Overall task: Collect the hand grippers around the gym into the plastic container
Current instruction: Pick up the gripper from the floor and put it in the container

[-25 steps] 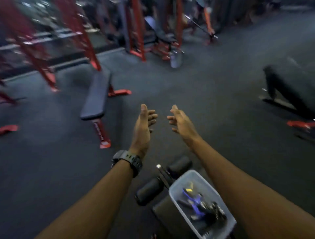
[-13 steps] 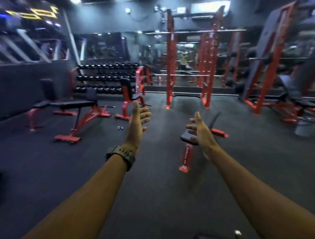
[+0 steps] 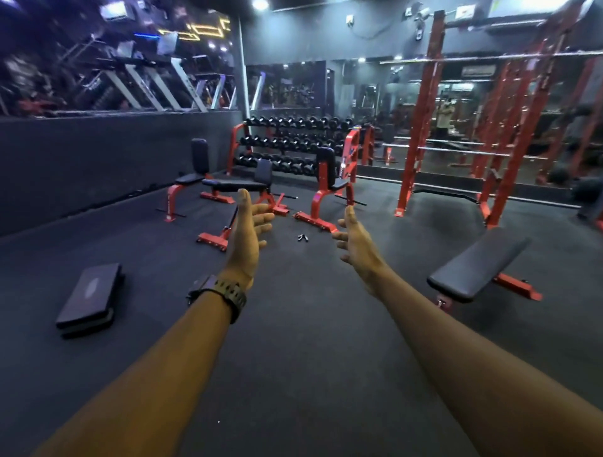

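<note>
Both the left hand [image 3: 249, 235] and right hand [image 3: 357, 246] reach out empty, fingers relaxed, hand gripper [image 3: 302, 237] on floor [image 3: 310, 326] between them, well ahead

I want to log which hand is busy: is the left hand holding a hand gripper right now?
No. The left hand is open with straight fingers and holds nothing; a hand gripper lies on the floor beyond it.

Floor: dark rubber floor [image 3: 293, 358] | Benches: red-framed benches [image 3: 235, 186] standing | Rear: dumbbell rack [image 3: 287, 146] lining mirrored wall [image 3: 375, 107] | Ceiling light [image 3: 260, 4] glowing

Hand gripper [image 3: 302, 237] on floor [image 3: 293, 342] before benches [image 3: 323, 192], dumbbell rack [image 3: 293, 143] behind.
</note>
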### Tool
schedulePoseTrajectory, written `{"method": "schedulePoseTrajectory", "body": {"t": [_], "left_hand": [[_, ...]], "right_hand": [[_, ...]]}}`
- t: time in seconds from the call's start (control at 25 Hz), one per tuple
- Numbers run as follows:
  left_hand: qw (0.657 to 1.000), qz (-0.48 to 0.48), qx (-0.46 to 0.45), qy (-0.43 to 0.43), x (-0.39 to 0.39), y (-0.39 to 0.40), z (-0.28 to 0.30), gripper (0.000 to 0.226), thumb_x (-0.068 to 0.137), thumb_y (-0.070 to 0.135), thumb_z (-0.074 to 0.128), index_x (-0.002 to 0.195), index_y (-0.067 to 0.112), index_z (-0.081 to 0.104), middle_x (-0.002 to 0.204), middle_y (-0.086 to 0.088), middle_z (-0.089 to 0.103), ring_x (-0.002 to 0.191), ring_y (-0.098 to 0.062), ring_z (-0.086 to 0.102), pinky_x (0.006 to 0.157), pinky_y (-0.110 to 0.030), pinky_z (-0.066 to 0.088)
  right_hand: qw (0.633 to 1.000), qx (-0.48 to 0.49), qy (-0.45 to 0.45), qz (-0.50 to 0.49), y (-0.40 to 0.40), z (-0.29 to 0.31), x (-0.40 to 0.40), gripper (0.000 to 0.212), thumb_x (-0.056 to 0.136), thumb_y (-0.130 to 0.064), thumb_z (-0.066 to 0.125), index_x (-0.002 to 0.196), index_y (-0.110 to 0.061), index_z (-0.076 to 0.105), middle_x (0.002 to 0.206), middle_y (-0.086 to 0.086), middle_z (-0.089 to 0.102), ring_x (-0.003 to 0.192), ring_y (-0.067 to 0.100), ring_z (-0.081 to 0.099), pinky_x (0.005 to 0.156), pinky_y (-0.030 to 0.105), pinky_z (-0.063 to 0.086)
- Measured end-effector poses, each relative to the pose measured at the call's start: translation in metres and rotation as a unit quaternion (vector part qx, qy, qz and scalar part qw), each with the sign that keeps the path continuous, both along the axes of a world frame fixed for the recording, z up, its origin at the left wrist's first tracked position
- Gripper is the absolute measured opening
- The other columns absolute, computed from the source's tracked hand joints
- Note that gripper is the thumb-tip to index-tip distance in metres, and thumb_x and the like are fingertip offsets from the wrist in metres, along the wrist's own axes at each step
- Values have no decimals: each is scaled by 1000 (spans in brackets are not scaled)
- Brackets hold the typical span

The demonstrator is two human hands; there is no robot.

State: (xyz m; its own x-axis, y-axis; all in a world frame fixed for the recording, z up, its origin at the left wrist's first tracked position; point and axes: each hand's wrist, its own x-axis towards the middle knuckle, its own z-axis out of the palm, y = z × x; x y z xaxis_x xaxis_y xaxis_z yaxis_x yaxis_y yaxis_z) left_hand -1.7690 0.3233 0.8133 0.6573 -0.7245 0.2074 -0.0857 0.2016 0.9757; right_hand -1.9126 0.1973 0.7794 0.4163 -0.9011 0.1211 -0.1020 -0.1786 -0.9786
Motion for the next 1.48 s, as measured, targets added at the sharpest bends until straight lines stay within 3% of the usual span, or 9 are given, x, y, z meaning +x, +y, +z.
{"method": "schedulePoseTrajectory", "body": {"t": [0.08, 0.4, 0.64, 0.96, 1.16, 1.32, 1.4, 1.48], "left_hand": [[1000, 11, 2, 0, 5, 1, 0, 86, 79, 77, 18, 126, 18, 59, 126, -7, 64, 117, -26, 58, 107, -57, 42], [1000, 13, 12, -4, 7, -25, 2, 94, 79, 78, 17, 136, 14, 55, 133, -9, 61, 122, -27, 56, 109, -56, 40], [1000, -13, 6, 17, -3, -52, -2, 82, 93, 73, 15, 134, 15, 55, 132, -9, 61, 123, -26, 56, 111, -57, 38], [999, -25, 44, -7, 2, -119, -28, 85, 84, 79, 19, 130, 18, 57, 128, -5, 62, 118, -23, 58, 107, -55, 41], [999, -23, 44, 1, 63, -200, -50, 70, 95, 71, 18, 126, 21, 57, 130, -4, 60, 121, -23, 56, 108, -54, 40], [998, -45, 48, 6, 144, -287, -59, 69, 96, 70, 18, 125, 21, 58, 131, -4, 61, 120, -23, 57, 107, -53, 41], [997, -62, 51, 5, 185, -339, -52, 68, 96, 70, 18, 121, 23, 59, 128, -3, 62, 119, -23, 58, 107, -53, 42], [996, -67, 61, 11, 218, -390, -47, 63, 95, 71, 18, 112, 28, 60, 124, -1, 63, 118, -22, 58, 107, -52, 42]], "right_hand": [[1000, 11, -4, 7, -5, -1, 7, 49, 93, -74, 23, 98, -35, 52, 118, 8, 61, 114, 28, 58, 107, 52, 44], [1000, 6, 2, 17, -37, -4, 8, 66, 91, -76, 22, 126, -27, 50, 121, 4, 59, 119, 25, 54, 109, 53, 41], [1000, 10, 10, 9, -61, -8, -1, 64, 86, -82, 22, 117, -33, 49, 114, -3, 59, 117, 23, 54, 108, 53, 41], [999, 15, 37, -10, -120, -26, 0, 99, 68, -91, 22, 134, -23, 50, 113, 0, 60, 122, 29, 54, 109, 55, 40], [998, 23, 58, -20, -199, -43, 62, 97, 64, -94, 22, 125, -25, 52, 114, 1, 61, 118, 27, 55, 108, 55, 41], [997, 41, 60, -36, -277, -55, 133, 87, 78, -86, 24, 132, -23, 51, 112, 3, 60, 115, 25, 55, 108, 54, 42], [996, 43, 69, -45, -320, -51, 165, 77, 87, -79, 24, 125, -19, 55, 115, 9, 61, 115, 30, 57, 107, 54, 43], [994, 48, 80, -55, -367, -46, 193, 81, 92, -74, 25, 128, -6, 52, 124, 19, 60, 118, 38, 56, 105, 56, 44]]}}
